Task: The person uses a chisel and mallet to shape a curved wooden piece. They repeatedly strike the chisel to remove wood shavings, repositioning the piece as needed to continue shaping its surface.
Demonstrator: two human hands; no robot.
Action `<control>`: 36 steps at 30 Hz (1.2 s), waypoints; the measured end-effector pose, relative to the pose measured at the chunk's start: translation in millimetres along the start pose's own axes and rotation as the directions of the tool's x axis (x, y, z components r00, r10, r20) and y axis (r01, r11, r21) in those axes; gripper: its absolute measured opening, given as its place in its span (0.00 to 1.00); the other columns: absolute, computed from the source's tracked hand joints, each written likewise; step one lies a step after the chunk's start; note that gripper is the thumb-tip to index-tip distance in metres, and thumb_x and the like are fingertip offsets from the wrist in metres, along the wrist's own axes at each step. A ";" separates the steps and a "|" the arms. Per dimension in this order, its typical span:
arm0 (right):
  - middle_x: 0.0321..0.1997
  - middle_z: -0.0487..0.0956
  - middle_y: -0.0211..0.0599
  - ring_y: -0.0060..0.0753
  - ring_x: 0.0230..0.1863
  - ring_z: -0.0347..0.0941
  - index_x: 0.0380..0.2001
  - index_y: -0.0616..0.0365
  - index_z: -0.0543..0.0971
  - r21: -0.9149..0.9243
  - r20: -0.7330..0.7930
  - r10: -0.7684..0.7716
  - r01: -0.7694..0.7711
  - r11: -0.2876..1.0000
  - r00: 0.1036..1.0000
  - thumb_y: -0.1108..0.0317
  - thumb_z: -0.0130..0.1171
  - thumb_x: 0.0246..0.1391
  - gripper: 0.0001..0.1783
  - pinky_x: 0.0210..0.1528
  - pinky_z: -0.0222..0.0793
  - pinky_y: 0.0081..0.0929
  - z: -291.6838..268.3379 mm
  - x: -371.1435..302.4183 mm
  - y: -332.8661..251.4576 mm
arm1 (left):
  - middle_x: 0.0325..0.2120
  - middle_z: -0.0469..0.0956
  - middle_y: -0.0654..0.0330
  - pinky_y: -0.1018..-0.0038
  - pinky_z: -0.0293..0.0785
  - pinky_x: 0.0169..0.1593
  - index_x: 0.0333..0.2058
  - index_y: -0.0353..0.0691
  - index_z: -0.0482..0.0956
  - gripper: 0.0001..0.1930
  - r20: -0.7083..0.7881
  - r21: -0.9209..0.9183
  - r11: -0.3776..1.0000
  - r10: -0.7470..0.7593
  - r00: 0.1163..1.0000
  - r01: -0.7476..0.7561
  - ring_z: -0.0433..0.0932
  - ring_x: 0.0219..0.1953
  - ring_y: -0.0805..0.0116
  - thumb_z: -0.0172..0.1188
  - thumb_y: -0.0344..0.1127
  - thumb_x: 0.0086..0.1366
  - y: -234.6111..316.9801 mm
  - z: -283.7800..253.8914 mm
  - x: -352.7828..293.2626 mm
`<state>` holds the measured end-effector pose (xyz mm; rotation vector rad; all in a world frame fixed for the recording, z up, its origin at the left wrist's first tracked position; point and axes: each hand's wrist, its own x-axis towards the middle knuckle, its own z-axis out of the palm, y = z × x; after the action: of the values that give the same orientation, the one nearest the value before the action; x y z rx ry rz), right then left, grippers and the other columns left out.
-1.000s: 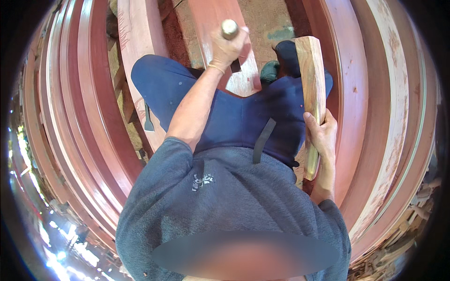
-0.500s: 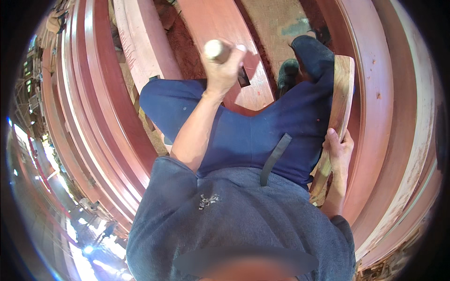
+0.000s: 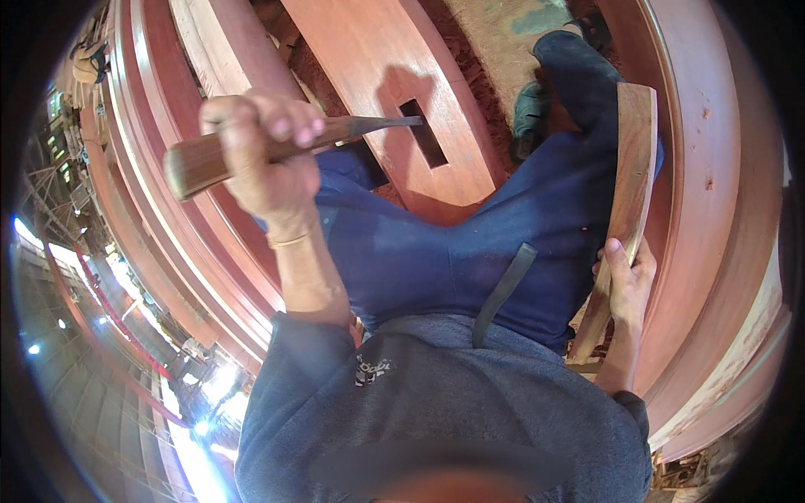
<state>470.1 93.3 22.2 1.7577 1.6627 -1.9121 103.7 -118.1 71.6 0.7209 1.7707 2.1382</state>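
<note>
My left hand (image 3: 267, 163) is wrapped round the wooden handle of a chisel (image 3: 201, 166). Its metal blade points right, and the tip appears over a rectangular mortise (image 3: 426, 138) cut in a reddish timber beam (image 3: 356, 38); whether it touches the wood I cannot tell. At the right, my right hand (image 3: 627, 272) grips the lower part of a long, flat wooden bar (image 3: 633, 159), which stands out along my leg. Fingers of that hand are partly hidden behind the bar.
I straddle the beam, my blue-trousered legs on both sides. Long reddish timbers (image 3: 700, 168) run along the right, and more planks (image 3: 172, 210) lie at the left. A dark shoe (image 3: 528, 113) rests on the dusty floor near the beam.
My left hand has swung left and turned the chisel, so its whole handle and blade now show. The right hand still holds the bar, shifted slightly right in the picture.
</note>
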 end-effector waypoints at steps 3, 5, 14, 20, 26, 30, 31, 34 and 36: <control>0.27 0.75 0.30 0.23 0.24 0.73 0.42 0.65 0.77 0.008 0.032 0.010 -0.010 1.000 0.999 0.52 0.68 0.61 0.24 0.27 0.71 0.25 -2.0 4.0 -1.1 | 0.20 0.68 0.64 0.66 0.73 0.29 0.36 0.45 0.67 0.12 0.113 -0.211 0.976 -0.037 0.993 0.060 0.71 0.21 0.70 0.56 0.44 0.76 16.3 -8.8 11.9; 0.27 0.75 0.30 0.23 0.24 0.73 0.42 0.65 0.77 0.001 0.054 -0.006 0.006 1.000 0.999 0.51 0.68 0.61 0.25 0.27 0.71 0.25 -3.0 6.3 -2.3 | 0.20 0.67 0.65 0.66 0.73 0.29 0.34 0.45 0.67 0.13 0.186 -0.199 0.974 -0.071 0.980 0.108 0.70 0.20 0.70 0.56 0.44 0.75 17.4 -5.3 14.8; 0.26 0.74 0.28 0.19 0.23 0.69 0.43 0.66 0.77 0.087 0.017 -0.086 0.084 0.993 0.996 0.56 0.66 0.60 0.21 0.26 0.66 0.22 4.3 -1.4 2.1 | 0.22 0.68 0.63 0.64 0.75 0.32 0.34 0.44 0.68 0.08 0.121 0.198 0.975 -0.127 0.984 0.102 0.71 0.23 0.69 0.56 0.33 0.75 -14.5 33.2 6.5; 0.29 0.76 0.29 0.19 0.26 0.70 0.46 0.68 0.78 0.060 0.007 -0.053 0.052 0.997 0.999 0.60 0.66 0.61 0.21 0.28 0.65 0.22 4.4 -7.5 4.0 | 0.37 0.74 0.54 0.54 0.75 0.49 0.51 0.41 0.72 0.15 0.135 -0.092 0.991 -0.086 0.987 0.099 0.76 0.41 0.60 0.55 0.44 0.74 21.9 33.6 -8.7; 0.31 0.77 0.29 0.20 0.30 0.71 0.48 0.68 0.78 0.019 0.028 -0.075 0.075 0.997 0.997 0.60 0.66 0.60 0.21 0.34 0.67 0.22 2.3 -4.0 4.6 | 0.40 0.78 0.52 0.60 0.80 0.50 0.56 0.32 0.70 0.23 0.031 0.269 0.961 -0.074 0.997 0.063 0.81 0.42 0.59 0.64 0.35 0.67 40.5 42.4 -21.5; 0.31 0.77 0.30 0.21 0.31 0.71 0.48 0.68 0.78 0.004 0.036 -0.041 0.041 0.999 0.999 0.60 0.67 0.60 0.22 0.34 0.68 0.23 0.6 -0.7 4.3 | 0.35 0.77 0.57 0.66 0.84 0.43 0.44 0.39 0.71 0.23 0.146 0.383 0.904 0.145 0.979 -0.191 0.82 0.36 0.67 0.75 0.22 0.55 27.9 48.3 -17.9; 0.31 0.77 0.30 0.21 0.30 0.71 0.48 0.68 0.78 -0.002 0.040 -0.034 0.034 0.999 0.999 0.60 0.67 0.60 0.22 0.34 0.68 0.24 -0.1 -0.2 3.9 | 0.35 0.77 0.57 0.65 0.84 0.41 0.42 0.40 0.70 0.21 0.117 0.286 0.945 0.132 0.984 -0.161 0.81 0.34 0.67 0.74 0.23 0.57 22.3 49.2 -15.0; 0.29 0.76 0.30 0.21 0.29 0.71 0.48 0.67 0.78 -0.062 0.029 -0.032 0.033 0.998 0.999 0.60 0.67 0.60 0.22 0.32 0.68 0.24 -1.7 1.2 2.0 | 0.31 0.76 0.58 0.65 0.83 0.36 0.41 0.41 0.68 0.17 -0.014 0.084 0.996 -0.024 1.000 0.025 0.79 0.30 0.68 0.70 0.26 0.62 13.8 51.0 -12.5; 0.28 0.76 0.29 0.21 0.27 0.71 0.48 0.66 0.78 0.002 0.051 -0.030 0.029 1.000 0.998 0.59 0.67 0.60 0.21 0.31 0.67 0.23 -2.1 1.8 0.6 | 0.28 0.75 0.58 0.65 0.82 0.34 0.40 0.41 0.68 0.14 -0.042 0.066 0.994 -0.083 0.996 0.085 0.78 0.27 0.69 0.67 0.29 0.65 10.0 51.9 -11.4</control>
<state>471.2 95.5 21.0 1.6794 1.6802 -1.9530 142.0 -82.7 85.6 0.6130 1.8675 2.0598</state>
